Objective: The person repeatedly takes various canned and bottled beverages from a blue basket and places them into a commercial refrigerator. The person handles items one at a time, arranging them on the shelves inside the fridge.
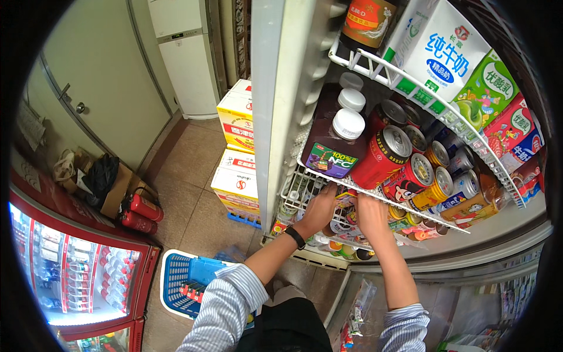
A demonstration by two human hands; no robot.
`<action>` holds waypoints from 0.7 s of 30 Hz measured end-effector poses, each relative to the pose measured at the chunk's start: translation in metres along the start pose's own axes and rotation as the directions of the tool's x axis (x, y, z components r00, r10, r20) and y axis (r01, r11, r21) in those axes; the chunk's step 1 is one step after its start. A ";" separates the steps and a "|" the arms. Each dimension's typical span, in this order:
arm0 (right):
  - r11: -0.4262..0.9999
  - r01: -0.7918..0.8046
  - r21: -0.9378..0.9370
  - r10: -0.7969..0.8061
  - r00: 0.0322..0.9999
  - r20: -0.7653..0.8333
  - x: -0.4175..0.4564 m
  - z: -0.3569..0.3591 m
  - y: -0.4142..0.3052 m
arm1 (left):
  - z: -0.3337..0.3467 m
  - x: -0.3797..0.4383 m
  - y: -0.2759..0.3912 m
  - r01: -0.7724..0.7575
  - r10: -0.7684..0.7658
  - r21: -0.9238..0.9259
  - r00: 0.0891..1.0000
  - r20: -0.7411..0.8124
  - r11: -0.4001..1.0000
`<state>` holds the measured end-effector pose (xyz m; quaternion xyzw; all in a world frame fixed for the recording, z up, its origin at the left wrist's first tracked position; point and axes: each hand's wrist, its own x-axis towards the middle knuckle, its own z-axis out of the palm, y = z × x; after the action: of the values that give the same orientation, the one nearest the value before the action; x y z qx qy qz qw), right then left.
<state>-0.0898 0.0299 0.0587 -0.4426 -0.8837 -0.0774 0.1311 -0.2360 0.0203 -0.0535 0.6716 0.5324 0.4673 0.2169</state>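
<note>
Both of my hands reach under the front edge of a white wire shelf in an upright drinks cooler. My left hand is below a dark juice bottle with a white cap, its fingertips hidden under the shelf. Close beside it on the right is my right hand, fingers bent and partly hidden. A small colourful package shows between the hands; whether either hand grips it is unclear. On the shelf above stand a large red can, smaller red, yellow and blue cans, and a brown carton.
Milk and yogurt cartons stand on the upper rack. A blue basket with small red packs is on the floor. Stacked boxes, fire extinguishers and a lit red drinks cooler are at the left. The glass door stands open at the lower right.
</note>
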 end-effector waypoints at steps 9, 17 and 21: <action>0.992 0.068 0.110 -0.079 0.992 0.096 0.018 0.004 0.004 | 0.026 0.010 -0.014 0.100 -0.096 0.087 0.994 -0.050 0.991; 0.999 -0.035 -0.002 0.035 0.979 0.202 0.020 0.030 0.021 | 0.032 0.022 0.000 0.153 -0.127 0.111 0.970 -0.206 0.982; 0.994 0.054 -0.091 -0.059 0.997 -0.048 0.020 0.025 0.019 | 0.041 0.028 -0.021 -0.036 0.125 0.268 0.938 -0.323 0.963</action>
<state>-0.0903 0.0629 0.0417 -0.4207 -0.8879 -0.1317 0.1314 -0.2118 0.0613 -0.0786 0.6256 0.5895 0.5108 0.0140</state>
